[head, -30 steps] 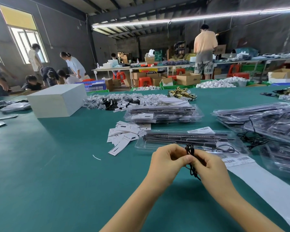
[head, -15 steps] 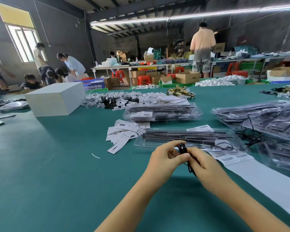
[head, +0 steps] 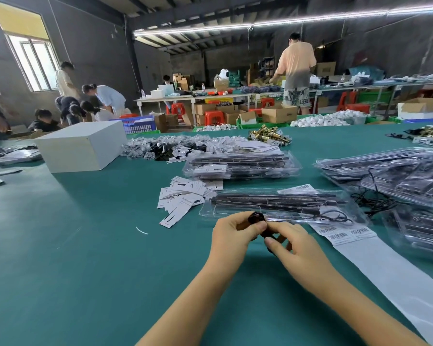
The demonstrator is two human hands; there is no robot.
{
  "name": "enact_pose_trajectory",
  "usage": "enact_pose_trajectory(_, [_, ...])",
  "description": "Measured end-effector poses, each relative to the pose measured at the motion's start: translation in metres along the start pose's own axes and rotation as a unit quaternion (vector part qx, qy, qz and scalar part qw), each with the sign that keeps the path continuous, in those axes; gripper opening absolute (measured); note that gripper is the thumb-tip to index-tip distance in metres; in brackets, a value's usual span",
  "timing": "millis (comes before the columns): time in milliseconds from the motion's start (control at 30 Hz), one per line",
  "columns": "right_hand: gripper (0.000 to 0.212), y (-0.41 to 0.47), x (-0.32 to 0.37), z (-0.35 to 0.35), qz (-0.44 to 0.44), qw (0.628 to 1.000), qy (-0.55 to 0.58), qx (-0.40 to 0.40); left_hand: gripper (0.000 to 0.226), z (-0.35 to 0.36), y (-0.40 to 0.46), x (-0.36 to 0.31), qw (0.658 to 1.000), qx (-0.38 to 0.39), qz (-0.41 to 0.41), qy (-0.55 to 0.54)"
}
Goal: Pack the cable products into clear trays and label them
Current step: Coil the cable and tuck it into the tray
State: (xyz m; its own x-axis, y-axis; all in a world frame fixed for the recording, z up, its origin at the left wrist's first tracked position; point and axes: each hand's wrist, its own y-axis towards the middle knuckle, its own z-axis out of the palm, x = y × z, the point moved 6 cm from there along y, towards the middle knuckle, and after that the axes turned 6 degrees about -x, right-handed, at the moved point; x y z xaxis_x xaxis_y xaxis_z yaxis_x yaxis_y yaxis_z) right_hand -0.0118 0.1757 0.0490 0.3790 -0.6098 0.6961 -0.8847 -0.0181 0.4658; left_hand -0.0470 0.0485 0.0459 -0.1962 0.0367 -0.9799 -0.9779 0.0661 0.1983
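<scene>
Both my hands meet over the green table (head: 85, 245), holding a small coiled black cable (head: 256, 218) between them. My left hand (head: 235, 236) pinches the coil at its top with thumb and fingers. My right hand (head: 293, 242) grips the lower part, most of which is hidden by the fingers. Just beyond lies an open clear tray (head: 280, 204) holding dark rods and a cable. A strip of barcode labels (head: 345, 233) on white backing paper runs to the right of my right hand.
Loose white paper tags (head: 183, 198) lie left of the tray. A stack of filled trays (head: 240, 166) sits behind, more filled trays (head: 395, 176) at right. A white box (head: 83, 148) stands at left. People work at far tables.
The cable hung in a longer loop between my hands before; now it is bunched into a tight coil. Both hands have moved slightly forward toward the tray.
</scene>
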Motion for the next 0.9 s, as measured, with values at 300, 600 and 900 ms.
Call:
enact_pose_trajectory(300, [0.027,-0.009,-0.005,0.0,0.066,0.994,0.027,-0.088,0.005,0.003,-0.002,0.009,0.991,-0.032,-0.071,-0.112])
enact_pose_trajectory(600, [0.009,-0.001,-0.014,-0.002,0.107,0.966,0.222,-0.076,0.014,0.015,-0.005,0.015,0.984,0.036,-0.089,-0.149])
enact_pose_trajectory(900, [0.012,0.0,-0.021,-0.01,0.105,0.981,0.111,-0.119,0.007,0.008,0.0,0.017,0.958,-0.007,-0.15,-0.243])
